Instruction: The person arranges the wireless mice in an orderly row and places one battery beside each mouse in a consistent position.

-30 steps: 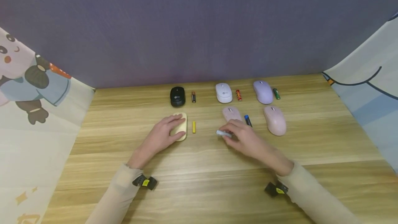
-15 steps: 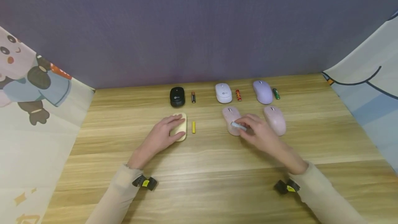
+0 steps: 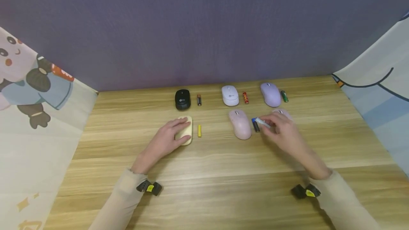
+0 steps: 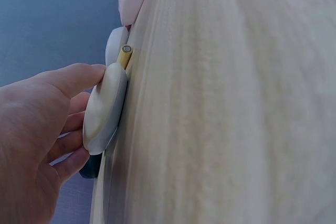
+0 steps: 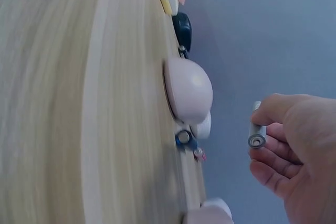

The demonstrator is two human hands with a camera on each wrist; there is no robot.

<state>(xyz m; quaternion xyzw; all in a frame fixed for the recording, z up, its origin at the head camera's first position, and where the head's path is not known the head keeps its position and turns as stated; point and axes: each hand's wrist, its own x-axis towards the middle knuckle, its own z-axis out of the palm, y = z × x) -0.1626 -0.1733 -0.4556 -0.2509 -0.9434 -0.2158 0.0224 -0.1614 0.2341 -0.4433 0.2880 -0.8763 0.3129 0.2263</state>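
My left hand (image 3: 163,137) grips a pale yellow mouse (image 3: 186,136) at its edges, thumb on the near side and fingers on the far side. A yellow battery (image 3: 199,131) lies just right of that mouse. Above the table, my right hand (image 3: 285,132) pinches a pale, whitish battery (image 5: 256,132) between thumb and fingers. Below it a black battery with a blue end (image 3: 256,125) lies beside a pink speckled mouse (image 3: 240,125). Behind the right hand a second pink mouse (image 3: 283,112) is mostly hidden.
Along the back stand a black mouse (image 3: 183,99), a white mouse (image 3: 230,95) and a purple mouse (image 3: 270,94). Beside them lie a black-and-copper battery (image 3: 199,100), a red battery (image 3: 245,98) and a green battery (image 3: 284,96). A dark partition (image 3: 204,27) rises behind the wooden table (image 3: 204,194).
My right hand has moved right with the pale battery, from in front of the speckled pink mouse to over the blue-ended battery. The left hand stays on the yellow mouse.
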